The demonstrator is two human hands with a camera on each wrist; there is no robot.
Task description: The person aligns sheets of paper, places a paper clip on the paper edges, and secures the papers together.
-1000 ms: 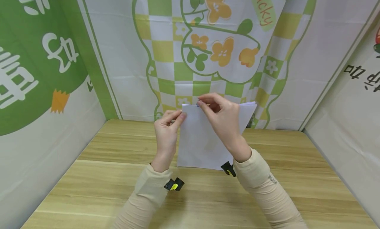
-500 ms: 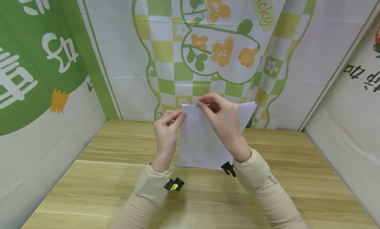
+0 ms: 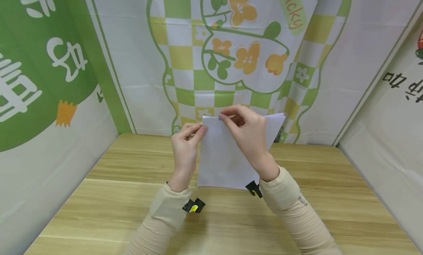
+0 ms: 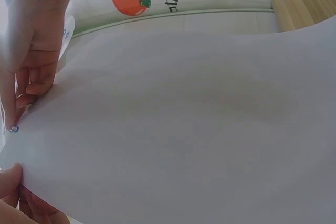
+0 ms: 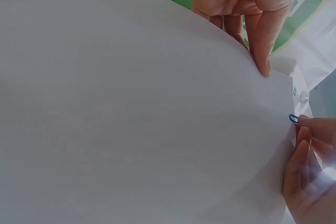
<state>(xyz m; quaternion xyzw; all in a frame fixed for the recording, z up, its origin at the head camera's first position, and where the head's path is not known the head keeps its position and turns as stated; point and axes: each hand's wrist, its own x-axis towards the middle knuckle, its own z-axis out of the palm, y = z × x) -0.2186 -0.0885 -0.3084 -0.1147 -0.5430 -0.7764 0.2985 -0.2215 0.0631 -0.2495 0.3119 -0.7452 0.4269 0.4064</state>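
Note:
White paper sheets (image 3: pixel 224 152) stand roughly upright over the table in the head view, their top right corners slightly fanned apart. My left hand (image 3: pixel 185 148) pinches them near the top left corner between thumb and fingers. At the top edge, a little right of that corner, my right hand (image 3: pixel 249 132) pinches a small blue paper clip (image 5: pixel 293 119). In the right wrist view the clip's looped end lies at the edge of the paper, its other end covered by the fingertips. The left wrist view shows the clip's loop too, just below the right fingers.
A wood-grain table (image 3: pixel 132 211) lies beneath the hands. Behind it hangs a checked, flowered cloth (image 3: pixel 205 86), with printed panels at the left (image 3: pixel 39 71) and right (image 3: pixel 390 111). Each forearm wears a black and yellow wrist mount.
Both hands and the sheets keep almost the same place. The paper's lower edge has dropped very slightly; the clip stays in the right fingers at the top edge.

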